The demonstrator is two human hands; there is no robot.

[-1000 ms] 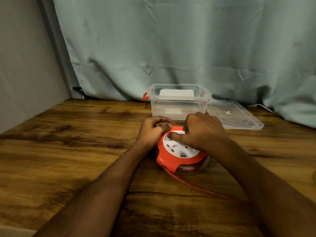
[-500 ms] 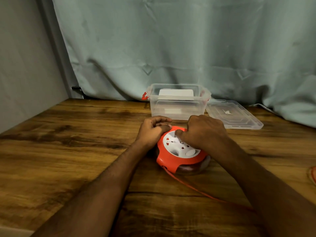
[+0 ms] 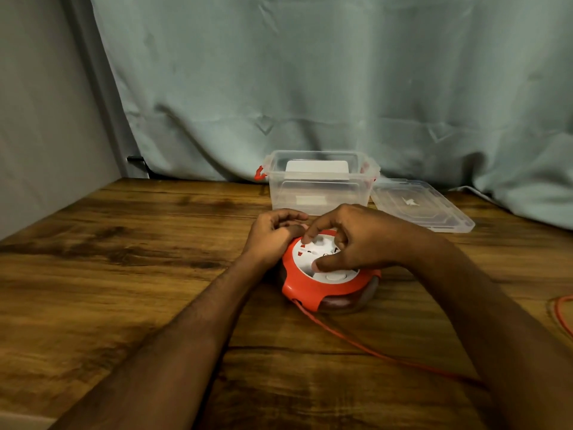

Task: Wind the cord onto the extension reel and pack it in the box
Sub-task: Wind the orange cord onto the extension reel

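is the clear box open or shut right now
Open. The clear box has no cover on its rim, and its lid lies flat on the table just to its right.

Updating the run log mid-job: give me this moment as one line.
phase: winding | left hand: grips reel rim | right hand: fingers on white hub | cord: partly out on table | box: open, lid beside it

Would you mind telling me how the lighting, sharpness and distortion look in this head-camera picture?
Head view: dim, warm light, no hard glare; the clear box and lid show only soft sheen. The reel casts a faint shadow. Wide-angle bending curves the table edge at left. The right hand looks slightly smeared; the cord is soft near the bottom.
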